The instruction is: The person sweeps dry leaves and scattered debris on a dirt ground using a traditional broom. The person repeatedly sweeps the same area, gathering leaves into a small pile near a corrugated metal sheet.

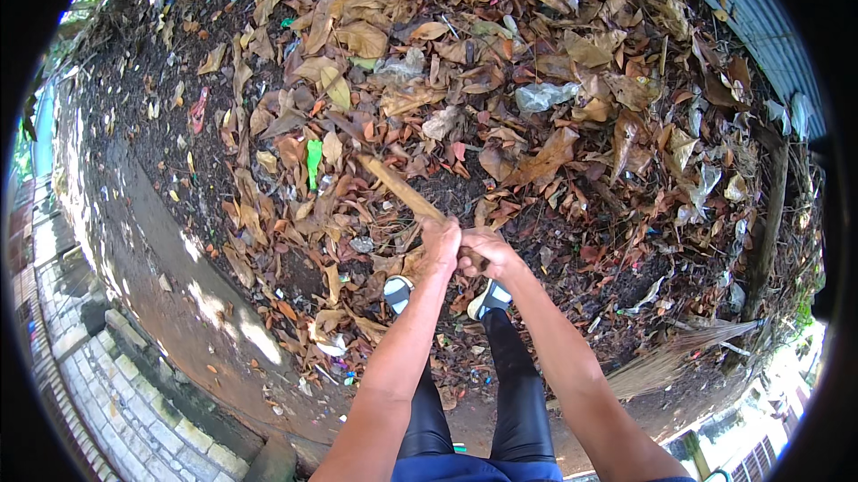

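Note:
Both my hands grip one wooden handle, which slants up and left from me over the litter. My left hand is wrapped around its middle. Close beside it, my right hand holds the near end, with a short stub showing between the fingers. The far end of the handle meets the dry leaves, and whatever head it may have cannot be made out there. Brown leaves and plastic scraps lie thick on the dark soil. A bright green plastic scrap rests left of the handle.
A stick broom lies at the lower right, near a wooden post. Corrugated metal sheeting borders the upper right. Clear plastic lies among the leaves. Brick paving runs along the lower left. My shoes stand in the litter.

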### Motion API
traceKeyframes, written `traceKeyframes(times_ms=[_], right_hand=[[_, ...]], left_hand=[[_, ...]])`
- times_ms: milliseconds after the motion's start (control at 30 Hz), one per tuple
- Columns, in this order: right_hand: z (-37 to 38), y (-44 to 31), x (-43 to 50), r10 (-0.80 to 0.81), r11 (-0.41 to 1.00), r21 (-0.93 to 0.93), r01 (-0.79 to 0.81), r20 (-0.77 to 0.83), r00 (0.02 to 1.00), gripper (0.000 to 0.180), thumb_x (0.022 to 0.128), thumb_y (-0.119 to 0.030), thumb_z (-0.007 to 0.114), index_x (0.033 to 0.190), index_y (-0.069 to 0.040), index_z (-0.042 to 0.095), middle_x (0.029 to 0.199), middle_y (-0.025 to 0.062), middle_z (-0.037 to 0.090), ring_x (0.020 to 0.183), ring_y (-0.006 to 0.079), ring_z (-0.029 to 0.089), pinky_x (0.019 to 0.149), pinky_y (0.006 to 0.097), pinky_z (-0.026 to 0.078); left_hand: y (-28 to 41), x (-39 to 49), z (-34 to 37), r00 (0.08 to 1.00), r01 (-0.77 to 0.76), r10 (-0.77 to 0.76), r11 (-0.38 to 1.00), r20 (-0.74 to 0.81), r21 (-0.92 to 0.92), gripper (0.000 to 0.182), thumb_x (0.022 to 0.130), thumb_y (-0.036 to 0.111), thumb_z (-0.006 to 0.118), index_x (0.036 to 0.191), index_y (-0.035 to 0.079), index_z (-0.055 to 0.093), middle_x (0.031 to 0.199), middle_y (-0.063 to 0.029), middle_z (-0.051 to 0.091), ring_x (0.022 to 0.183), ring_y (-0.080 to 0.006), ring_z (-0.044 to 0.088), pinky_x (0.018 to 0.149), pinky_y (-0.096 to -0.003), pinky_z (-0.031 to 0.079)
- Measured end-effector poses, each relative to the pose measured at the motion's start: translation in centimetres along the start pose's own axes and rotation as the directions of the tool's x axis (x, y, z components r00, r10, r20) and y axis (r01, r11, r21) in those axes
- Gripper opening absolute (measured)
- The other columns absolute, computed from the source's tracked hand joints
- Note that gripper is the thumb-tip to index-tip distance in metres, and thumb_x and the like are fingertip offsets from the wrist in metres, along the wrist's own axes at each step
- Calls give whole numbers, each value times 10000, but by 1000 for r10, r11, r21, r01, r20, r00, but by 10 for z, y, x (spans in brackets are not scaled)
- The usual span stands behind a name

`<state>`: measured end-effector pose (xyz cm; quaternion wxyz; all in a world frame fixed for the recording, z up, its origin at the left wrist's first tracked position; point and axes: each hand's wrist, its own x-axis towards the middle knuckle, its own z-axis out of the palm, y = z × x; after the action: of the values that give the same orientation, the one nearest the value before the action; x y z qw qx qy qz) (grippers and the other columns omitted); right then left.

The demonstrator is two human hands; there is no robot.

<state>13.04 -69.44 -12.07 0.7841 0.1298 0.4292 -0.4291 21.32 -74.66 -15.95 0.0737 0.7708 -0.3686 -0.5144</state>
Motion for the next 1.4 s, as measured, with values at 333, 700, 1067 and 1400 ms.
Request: traceKeyframes(times_ms=[333,700,1067,1400], right_hand=[[-3,-64,-80,-493,869,-130,477,-303,815,222,872,-215,492,817,-2,463,605,37,509,387,81,456,314,217,375],[40,28,-96,-304,901,-373,219,-187,934,305,893,-174,437,1121,-15,309,674,53,497,408,99,467,317,227,382],[-42,-76,-119,-446,869,83,489,-301,843,245,838,-256,565,767,-26,522,605,32,518,419,79,456,330,210,372],[-14,-111,-220,-770,637,-477,605,-418,482,267,929,-206,361,1138,-42,376,622,37,522,383,67,474,289,191,403]], left_hand=[[112,-61,61,691,-371,391,914,608,-167,420,776,82,553,1129,-59,375,899,-155,559,695,-218,571,551,-297,491],[28,-102,-35,852,-160,316,917,418,-366,507,788,114,559,1240,-1,361,940,-103,545,778,-173,545,680,-279,480],[104,-87,103,771,-405,184,881,610,245,269,741,140,581,941,-20,500,765,-136,569,632,-222,568,543,-333,457],[178,-204,126,249,-542,717,660,651,-520,772,763,119,589,1359,16,109,1199,-278,418,1026,-330,513,882,-461,427]])
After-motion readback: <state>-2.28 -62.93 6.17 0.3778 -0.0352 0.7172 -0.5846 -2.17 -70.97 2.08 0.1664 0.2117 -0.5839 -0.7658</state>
